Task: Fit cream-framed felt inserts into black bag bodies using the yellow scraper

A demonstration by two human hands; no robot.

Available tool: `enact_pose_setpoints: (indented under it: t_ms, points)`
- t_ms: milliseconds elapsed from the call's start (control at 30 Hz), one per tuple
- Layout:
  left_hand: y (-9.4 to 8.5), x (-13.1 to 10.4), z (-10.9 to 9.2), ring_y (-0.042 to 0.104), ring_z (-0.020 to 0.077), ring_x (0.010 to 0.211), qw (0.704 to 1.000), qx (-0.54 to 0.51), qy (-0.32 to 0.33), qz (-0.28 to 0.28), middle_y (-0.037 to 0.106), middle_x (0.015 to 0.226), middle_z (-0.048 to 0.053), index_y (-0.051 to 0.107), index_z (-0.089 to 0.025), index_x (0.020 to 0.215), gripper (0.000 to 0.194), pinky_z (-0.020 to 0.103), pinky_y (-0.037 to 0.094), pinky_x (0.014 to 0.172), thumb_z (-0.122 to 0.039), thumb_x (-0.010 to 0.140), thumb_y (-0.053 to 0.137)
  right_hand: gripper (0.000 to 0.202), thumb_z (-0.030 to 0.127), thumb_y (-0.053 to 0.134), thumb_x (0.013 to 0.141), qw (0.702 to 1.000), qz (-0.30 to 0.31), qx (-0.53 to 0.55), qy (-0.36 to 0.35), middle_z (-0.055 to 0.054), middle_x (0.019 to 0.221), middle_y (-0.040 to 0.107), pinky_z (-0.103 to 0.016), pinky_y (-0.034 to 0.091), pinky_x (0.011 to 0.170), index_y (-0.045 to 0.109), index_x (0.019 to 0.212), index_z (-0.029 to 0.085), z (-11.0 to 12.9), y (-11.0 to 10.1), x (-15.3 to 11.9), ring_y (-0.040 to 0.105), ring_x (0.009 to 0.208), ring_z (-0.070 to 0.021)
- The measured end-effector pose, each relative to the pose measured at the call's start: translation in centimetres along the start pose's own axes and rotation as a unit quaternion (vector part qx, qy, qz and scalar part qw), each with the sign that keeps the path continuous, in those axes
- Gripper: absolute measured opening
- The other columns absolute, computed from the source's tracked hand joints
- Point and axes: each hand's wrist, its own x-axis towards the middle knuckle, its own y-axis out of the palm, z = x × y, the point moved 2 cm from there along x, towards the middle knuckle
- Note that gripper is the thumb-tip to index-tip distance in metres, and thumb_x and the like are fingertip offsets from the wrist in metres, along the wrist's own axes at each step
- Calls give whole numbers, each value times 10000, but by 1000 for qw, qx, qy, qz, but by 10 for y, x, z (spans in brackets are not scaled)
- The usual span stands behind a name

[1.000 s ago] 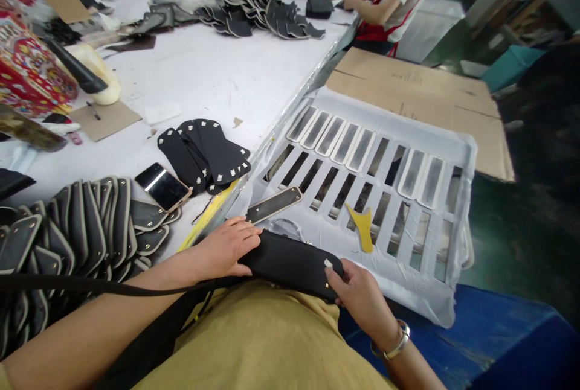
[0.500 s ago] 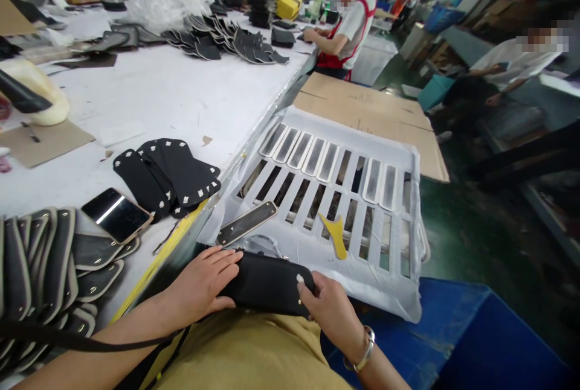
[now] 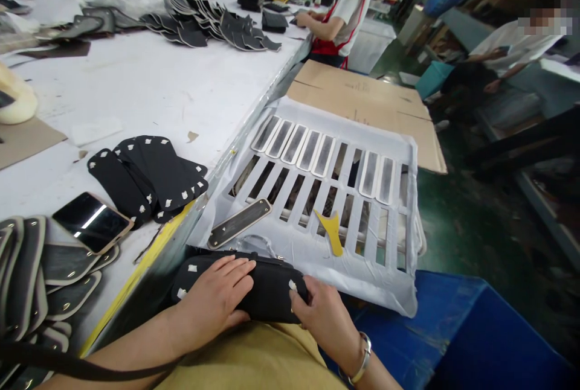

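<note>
A black padded piece with white tabs near its ends lies across my lap at the tray's near edge. My left hand rests flat on its middle, fingers stretched out. At the right end, my right hand grips the piece, thumb on top beside a white tab. Just beyond, a grey strip with pale edging lies on the slotted tray. A yellow forked piece sits on the tray's slats. Several pale-edged strips fill part of its back row.
On the white table at left are black tabbed pieces, a phone and stacked grey pieces. Cardboard lies behind the tray. A blue bin stands at right. One person works beyond; another sits right.
The view has shifted, moving the table's items left and up. My left hand now lies nearer the black piece's middle, uncovering its left end with two white tabs. My right hand keeps its grip.
</note>
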Motion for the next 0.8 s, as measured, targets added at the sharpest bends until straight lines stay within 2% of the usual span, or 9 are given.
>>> enact_pose_setpoints:
  t_ms: [167,267,400,567,800]
  points:
    - [-2,5,-3,527,284,1095,1000,11,-10,16,574,1210,123,570,-177,937,404,464,327,1001,-391,638,737,258,349,496,810,998,-1,-59,14,-1,566,568,-244,291,500,484,608,188,-9,-9,-4,481,508,-124]
    - [-1,12,-7,514,295,1117,999,3,1,32,552,1243,138,571,-164,941,435,469,328,1004,-405,622,742,301,396,466,837,998,36,14,39,21,517,559,-221,322,478,511,624,189,-21,-13,-9,508,467,-111]
    - [7,28,-23,454,304,1200,998,-11,49,49,467,1340,159,565,-142,975,411,458,339,1008,-361,663,719,306,400,456,840,984,87,138,79,36,470,533,-179,354,419,523,637,181,-35,-5,-11,534,406,-96]
    - [14,42,-37,447,306,1205,996,-35,71,32,478,1325,165,567,-137,978,360,467,356,1003,-302,684,693,282,381,466,824,974,70,193,94,30,502,566,-155,341,369,528,640,177,-46,7,-10,518,377,-78]
    - [10,42,-43,479,306,1163,997,-18,70,32,513,1278,160,577,-140,995,358,465,384,991,-249,672,688,244,336,479,800,978,61,180,82,28,480,566,-146,354,357,527,623,175,-46,7,-10,532,365,-83]
